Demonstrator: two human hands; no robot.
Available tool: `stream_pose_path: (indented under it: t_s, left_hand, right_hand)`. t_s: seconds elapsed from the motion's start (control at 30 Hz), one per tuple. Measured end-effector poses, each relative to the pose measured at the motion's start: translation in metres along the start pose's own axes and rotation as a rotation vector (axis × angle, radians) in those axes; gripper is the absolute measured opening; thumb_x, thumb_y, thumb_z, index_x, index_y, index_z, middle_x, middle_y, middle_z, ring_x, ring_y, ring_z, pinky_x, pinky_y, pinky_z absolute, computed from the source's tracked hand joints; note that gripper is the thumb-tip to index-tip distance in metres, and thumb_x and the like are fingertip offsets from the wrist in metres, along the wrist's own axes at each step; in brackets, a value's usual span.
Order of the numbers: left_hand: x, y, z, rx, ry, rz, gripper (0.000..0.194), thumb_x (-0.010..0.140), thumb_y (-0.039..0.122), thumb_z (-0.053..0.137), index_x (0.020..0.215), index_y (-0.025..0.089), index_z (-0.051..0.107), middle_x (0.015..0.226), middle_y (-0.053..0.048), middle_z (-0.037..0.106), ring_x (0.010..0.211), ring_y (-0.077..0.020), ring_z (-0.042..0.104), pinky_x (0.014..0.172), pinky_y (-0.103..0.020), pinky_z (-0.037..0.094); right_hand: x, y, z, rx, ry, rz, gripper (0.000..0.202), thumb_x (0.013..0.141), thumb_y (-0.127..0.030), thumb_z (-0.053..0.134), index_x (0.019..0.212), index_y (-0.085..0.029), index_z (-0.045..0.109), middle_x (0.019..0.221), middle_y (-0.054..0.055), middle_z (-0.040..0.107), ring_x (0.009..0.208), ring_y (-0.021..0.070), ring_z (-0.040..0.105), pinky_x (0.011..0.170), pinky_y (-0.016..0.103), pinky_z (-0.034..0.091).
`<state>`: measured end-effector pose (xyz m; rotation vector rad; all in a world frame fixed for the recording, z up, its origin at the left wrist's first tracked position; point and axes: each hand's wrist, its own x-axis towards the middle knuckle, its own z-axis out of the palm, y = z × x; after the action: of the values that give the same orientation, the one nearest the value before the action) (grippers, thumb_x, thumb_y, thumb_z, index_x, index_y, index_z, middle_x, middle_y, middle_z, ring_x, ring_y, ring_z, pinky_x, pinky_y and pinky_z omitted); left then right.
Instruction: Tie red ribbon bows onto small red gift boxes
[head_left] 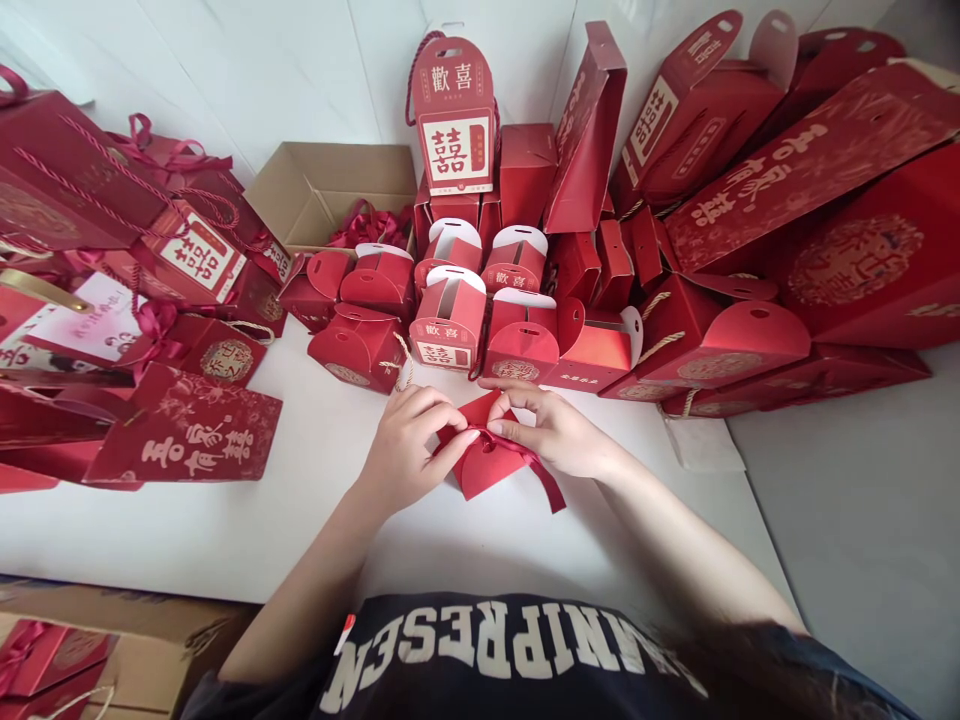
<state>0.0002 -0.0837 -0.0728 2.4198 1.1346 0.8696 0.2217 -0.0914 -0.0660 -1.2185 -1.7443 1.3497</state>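
Observation:
A small red gift box [484,470] rests on the white table [262,530] right in front of me. My left hand [409,445] pinches its left side and the red ribbon [536,472] that runs over its top. My right hand [555,430] pinches the same ribbon from the right, fingertips almost touching the left hand's. One ribbon tail trails down to the right of the box.
Behind the hands stand several small red boxes [450,315], some with white flaps. Large red gift bags [810,190] pile up at the right, more red bags [187,430] lie at the left. An open cardboard box [330,190] sits at the back, another carton [150,650] at the lower left.

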Motion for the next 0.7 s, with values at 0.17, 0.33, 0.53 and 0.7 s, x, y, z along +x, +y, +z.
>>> stream_pose_path:
  t_s: [0.17, 0.33, 0.53, 0.7]
  left_hand:
    - [0.0, -0.003, -0.012, -0.065, -0.102, 0.04, 0.015, 0.091, 0.021, 0.059, 0.076, 0.019, 0.058, 0.082, -0.003, 0.061, 0.079, -0.0173, 0.053, 0.08, -0.036, 0.042]
    - [0.0, -0.002, -0.021, -0.011, -0.185, 0.031, 0.014, 0.09, 0.018, 0.057, 0.075, 0.019, 0.056, 0.082, -0.002, 0.061, 0.078, -0.0168, 0.054, 0.079, -0.036, 0.041]
    - [-0.007, 0.001, -0.019, 0.31, 0.043, -0.094, 0.027, 0.088, 0.04, 0.063, 0.07, 0.019, 0.06, 0.075, -0.002, 0.065, 0.076, -0.0199, 0.058, 0.074, -0.037, 0.036]
    - [-0.011, 0.0, -0.02, 0.046, -0.118, -0.505, 0.044, 0.097, 0.047, 0.045, 0.064, 0.02, 0.056, 0.065, 0.0, 0.061, 0.062, -0.0166, 0.054, 0.06, -0.031, 0.035]
  right_hand:
    - [-0.006, -0.005, -0.01, -0.139, 0.046, 0.032, 0.017, 0.094, -0.033, 0.056, 0.082, -0.023, 0.063, 0.121, 0.008, 0.069, 0.133, 0.0265, 0.051, 0.106, 0.044, 0.04]
    - [-0.01, -0.005, -0.016, -0.313, 0.099, 0.032, 0.013, 0.093, -0.028, 0.055, 0.082, -0.022, 0.06, 0.131, 0.009, 0.064, 0.127, 0.0267, 0.055, 0.102, 0.043, 0.042]
    - [-0.014, -0.008, -0.025, -0.277, 0.13, 0.049, 0.02, 0.097, -0.043, 0.049, 0.1, -0.025, 0.057, 0.11, 0.004, 0.068, 0.101, 0.0229, 0.064, 0.088, 0.037, 0.048]
    - [-0.014, -0.007, -0.034, -0.363, 0.126, -0.023, 0.025, 0.101, -0.039, 0.041, 0.097, -0.024, 0.06, 0.102, 0.006, 0.065, 0.096, 0.023, 0.062, 0.085, 0.037, 0.047]
